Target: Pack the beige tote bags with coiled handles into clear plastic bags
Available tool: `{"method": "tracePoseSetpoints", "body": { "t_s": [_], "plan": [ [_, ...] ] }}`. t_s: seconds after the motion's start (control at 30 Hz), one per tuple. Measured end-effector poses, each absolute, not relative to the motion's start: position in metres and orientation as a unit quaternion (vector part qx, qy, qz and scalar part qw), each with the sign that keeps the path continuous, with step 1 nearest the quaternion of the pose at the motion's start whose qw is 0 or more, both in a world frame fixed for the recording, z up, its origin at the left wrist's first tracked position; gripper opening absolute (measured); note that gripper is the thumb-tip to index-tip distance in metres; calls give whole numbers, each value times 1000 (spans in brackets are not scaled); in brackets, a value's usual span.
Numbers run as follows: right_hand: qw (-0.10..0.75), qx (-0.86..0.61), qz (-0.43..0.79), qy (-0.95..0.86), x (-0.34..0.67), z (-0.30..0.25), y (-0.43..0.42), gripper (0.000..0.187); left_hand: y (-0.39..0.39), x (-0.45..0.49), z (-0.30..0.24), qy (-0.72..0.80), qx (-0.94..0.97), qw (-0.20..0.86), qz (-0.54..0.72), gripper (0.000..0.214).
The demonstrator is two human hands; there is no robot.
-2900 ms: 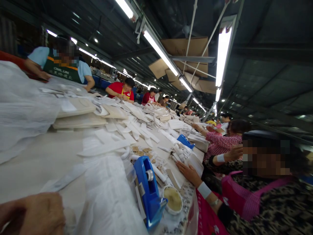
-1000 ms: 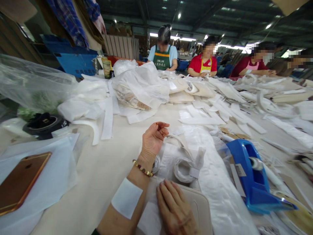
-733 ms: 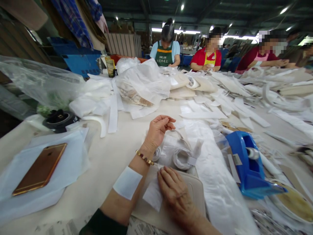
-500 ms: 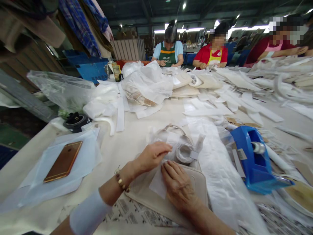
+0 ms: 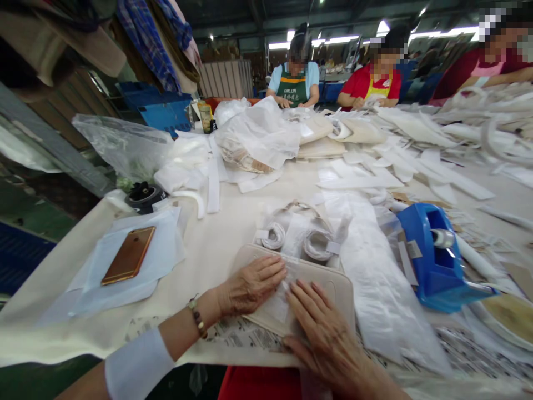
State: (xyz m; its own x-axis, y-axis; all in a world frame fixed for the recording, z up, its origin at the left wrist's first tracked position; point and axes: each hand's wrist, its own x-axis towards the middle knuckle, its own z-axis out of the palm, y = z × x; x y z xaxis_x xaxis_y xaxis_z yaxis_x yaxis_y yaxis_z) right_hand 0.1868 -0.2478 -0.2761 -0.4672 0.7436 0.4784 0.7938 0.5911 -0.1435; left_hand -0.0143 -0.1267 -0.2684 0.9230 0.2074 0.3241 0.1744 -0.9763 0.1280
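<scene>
A cream handbag [image 5: 342,294] lies flat at the table's front edge, with its curved handle [image 5: 306,208] pointing away from me. A strip of thin white sheet [image 5: 278,304] covers the middle of its front. My left hand [image 5: 253,282] rests on the bag and this sheet, fingers stretched out. To its right, my right hand [image 5: 327,328] lies flat on the bag with the thumb apart near the lower edge. Beyond the fingers sit two rolled, wrapped straps, a left roll [image 5: 272,236] and a right roll [image 5: 318,245], each with a small white tab.
A blue tape dispenser [image 5: 433,261] and a stack of clear plastic bags [image 5: 370,278] lie on the right. At left, a phone [image 5: 129,255] rests on pale sheets [image 5: 166,255]. White pieces and wrapping [image 5: 266,130] pile up at the back, where several people work.
My left hand has come down from beside the strap rolls and now lies flat on the bag. The left roll has come into sight. My right hand has shifted nearer to me.
</scene>
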Motion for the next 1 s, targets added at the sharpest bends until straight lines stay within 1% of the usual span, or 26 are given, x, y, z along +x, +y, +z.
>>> {"method": "tracePoseSetpoints", "body": {
  "t_s": [0.03, 0.07, 0.13, 0.17, 0.2, 0.4, 0.5, 0.6, 0.73, 0.87, 1.0],
  "plan": [
    [239, -450, -51, -859, 189, -277, -255, 55, -130, -16, -266, 102, 984, 51, 139, 48],
    [229, -449, -51, -862, 190, -279, -261, 58, -133, -17, -263, 106, 987, 55, 109, 60],
    [222, -449, -49, -864, 193, -280, -267, 57, -139, -19, -259, 109, 990, 60, 64, 88],
    [219, -447, -47, -866, 194, -280, -267, 56, -141, -19, -258, 110, 991, 58, 49, 98],
    [215, -445, -44, -868, 194, -279, -267, 55, -143, -19, -257, 114, 991, 53, 37, 102],
    [201, -437, -27, -876, 202, -273, -263, 55, -145, -18, -257, 114, 993, 21, 19, 96],
    [181, -425, -59, -885, 205, -271, -267, 50, -146, -16, -256, 114, 993, 1, 10, 98],
    [166, -407, -100, -893, 205, -266, -269, 44, -153, -11, -252, 115, 993, -39, -11, 90],
    [166, -386, -91, -903, 203, -259, -266, 45, -170, 0, -250, 132, 984, -118, -23, 76],
    [181, -388, -82, -900, 212, -261, -275, 45, -183, 6, -257, 158, 974, -159, -8, 75],
    [176, -332, -105, -921, 234, -268, -303, 38, -186, 5, -266, 170, 970, -173, -5, 73]
  ]
}}
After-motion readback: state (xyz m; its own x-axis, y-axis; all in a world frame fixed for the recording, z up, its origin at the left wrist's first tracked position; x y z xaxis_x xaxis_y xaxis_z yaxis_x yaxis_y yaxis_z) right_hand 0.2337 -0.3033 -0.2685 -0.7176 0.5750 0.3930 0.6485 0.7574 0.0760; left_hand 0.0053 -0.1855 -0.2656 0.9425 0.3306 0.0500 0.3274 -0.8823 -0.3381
